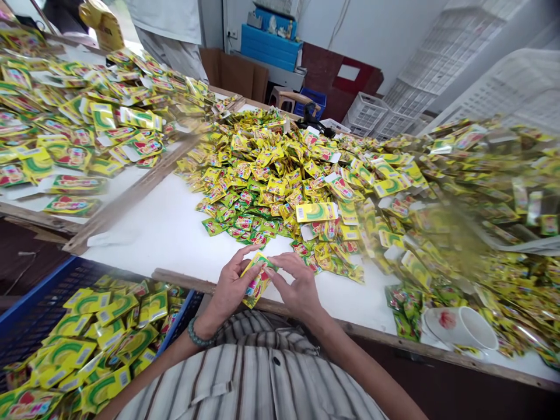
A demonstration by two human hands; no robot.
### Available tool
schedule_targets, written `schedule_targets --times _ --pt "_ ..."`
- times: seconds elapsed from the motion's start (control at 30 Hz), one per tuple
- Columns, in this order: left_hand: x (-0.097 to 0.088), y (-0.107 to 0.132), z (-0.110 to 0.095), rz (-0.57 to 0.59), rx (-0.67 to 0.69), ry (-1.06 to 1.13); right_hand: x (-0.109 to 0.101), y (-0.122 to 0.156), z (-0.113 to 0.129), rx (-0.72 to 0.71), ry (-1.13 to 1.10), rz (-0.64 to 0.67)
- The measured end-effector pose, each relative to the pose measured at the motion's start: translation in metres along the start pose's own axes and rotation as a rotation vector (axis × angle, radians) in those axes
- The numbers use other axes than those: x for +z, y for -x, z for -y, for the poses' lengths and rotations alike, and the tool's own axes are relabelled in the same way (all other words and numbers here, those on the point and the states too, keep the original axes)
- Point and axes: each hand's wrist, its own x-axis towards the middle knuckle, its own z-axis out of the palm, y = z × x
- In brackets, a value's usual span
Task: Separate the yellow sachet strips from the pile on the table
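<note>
yellow box [258,286] in both hands, at table edge [186,279]
left hand [234,281] clamped on its side, right hand [300,286] pinching upper end; sachet heap [271,175] crowds ahead, wooden divider [135,188] and blue crate [37,296] left, tipped white cup [464,328] right.

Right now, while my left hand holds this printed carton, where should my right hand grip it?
Probably pinch the lower end of the printed carton, from the right: that end juts out uncovered, while the left hand has its thumb higher up.
</note>
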Motion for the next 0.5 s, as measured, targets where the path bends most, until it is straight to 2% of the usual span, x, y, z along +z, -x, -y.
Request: schedule_targets --times 0.07,0.17,0.33,0.4,0.43,0.5 --pt "0.001 0.000 0.000 -0.004 -0.009 0.039 0.007 0.003 -0.002 0.031 0.004 -0.036" --pt "0.002 0.000 -0.001 0.025 -0.029 0.075 0.013 0.003 -0.007 0.095 -0.040 -0.023" --pt "0.001 -0.001 -0.007 -0.022 -0.092 0.048 0.024 0.000 -0.007 0.005 -0.062 0.049" --pt "-0.012 0.001 -0.015 -0.032 -0.121 -0.055 0.027 0.000 -0.006 -0.023 -0.043 0.124" --pt "-0.025 0.004 -0.020 -0.025 -0.128 -0.147 0.028 -0.001 -0.007 -0.042 -0.028 0.156" --pt "-0.063 0.014 -0.032 -0.028 -0.124 -0.418 0.022 -0.002 -0.012 -0.080 0.051 0.168"
